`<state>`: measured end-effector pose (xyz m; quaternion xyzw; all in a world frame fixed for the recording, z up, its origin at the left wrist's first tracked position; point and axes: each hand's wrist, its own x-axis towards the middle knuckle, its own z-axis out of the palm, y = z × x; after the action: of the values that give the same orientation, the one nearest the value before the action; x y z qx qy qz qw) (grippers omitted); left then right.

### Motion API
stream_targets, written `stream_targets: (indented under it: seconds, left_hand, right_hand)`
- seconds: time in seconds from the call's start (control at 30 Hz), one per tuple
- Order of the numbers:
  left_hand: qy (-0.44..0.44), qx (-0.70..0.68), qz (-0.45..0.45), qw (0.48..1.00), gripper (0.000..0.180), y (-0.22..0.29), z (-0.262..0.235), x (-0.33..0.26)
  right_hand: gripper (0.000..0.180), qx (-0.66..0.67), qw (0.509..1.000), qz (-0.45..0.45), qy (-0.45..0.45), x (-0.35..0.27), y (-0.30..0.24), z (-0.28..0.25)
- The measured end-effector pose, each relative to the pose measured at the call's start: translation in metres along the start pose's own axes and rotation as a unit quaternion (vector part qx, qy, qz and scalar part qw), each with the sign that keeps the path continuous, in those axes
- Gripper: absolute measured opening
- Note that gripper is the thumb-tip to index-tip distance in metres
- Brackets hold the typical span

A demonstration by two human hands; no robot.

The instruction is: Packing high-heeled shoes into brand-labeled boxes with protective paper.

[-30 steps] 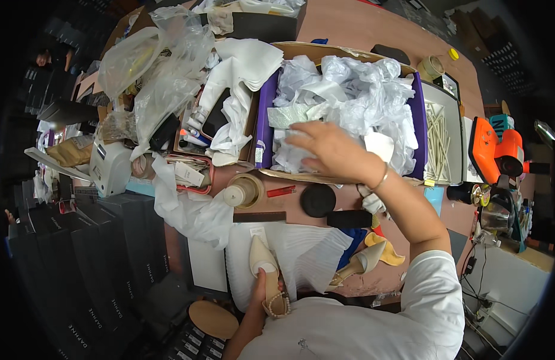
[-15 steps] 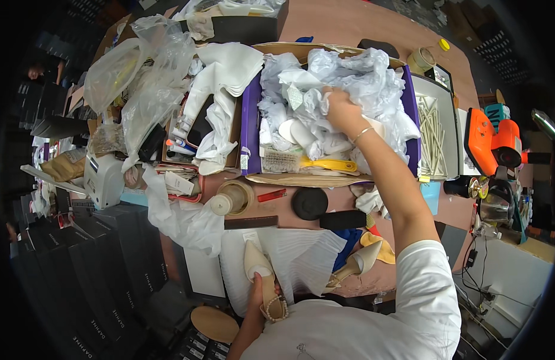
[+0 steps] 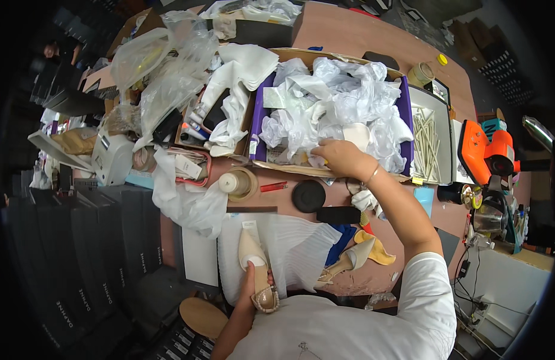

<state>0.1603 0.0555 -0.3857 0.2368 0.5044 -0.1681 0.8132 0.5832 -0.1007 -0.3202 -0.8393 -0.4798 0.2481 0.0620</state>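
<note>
At the lower middle my left hand (image 3: 249,287) is closed round a beige pointed shoe (image 3: 252,249) with a pearl-trimmed heel strap, its toe directed away from me. My right hand (image 3: 343,158) is at the front edge of a purple-sided cardboard box (image 3: 257,125) filled with crumpled white tissue paper (image 3: 364,90). Its fingers are curled at the yellow handle of a brush; most of that brush is hidden by the hand and paper. A matching beige shoe (image 3: 357,254) lies on the table to the right of white wrapping sheets (image 3: 301,246).
Beyond the left shoe stand a tape roll (image 3: 238,183) and a round black lid-like thing (image 3: 309,196). White sticks (image 3: 429,144) fill a tray right of the box, near an orange device (image 3: 474,153). Black shoe boxes (image 3: 127,240) are stacked at left.
My right hand has come out of the tissue paper and down to the box's front edge, over the brush. The paper has settled over part of the brush. My left hand still holds the shoe.
</note>
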Motion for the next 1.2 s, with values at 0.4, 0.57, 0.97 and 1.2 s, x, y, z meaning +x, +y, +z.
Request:
stream_targets:
  seconds: [0.4, 0.57, 0.97, 1.2]
  left_hand:
    - [-0.145, -0.130, 0.051, 0.980, 0.069, 0.023, 0.027, -0.050]
    - [-0.123, -0.086, 0.143, 0.978, 0.066, 0.018, 0.059, -0.071]
    - [-0.183, 0.120, 0.179, 0.959, 0.059, -0.002, 0.054, -0.100]
    - [-0.147, 0.000, 0.034, 0.989, 0.050, -0.002, 0.045, -0.075]
  right_hand:
    - [0.044, 0.314, 0.925, 0.059, 0.207, -0.048, -0.075, -0.023]
    - [0.034, 0.593, 0.801, -0.050, 0.070, -0.119, -0.215, 0.060]
    - [0.059, 0.480, 0.786, 0.019, 0.389, -0.129, -0.287, 0.109]
    - [0.061, 0.403, 0.881, 0.082, 0.233, -0.098, -0.278, 0.143]
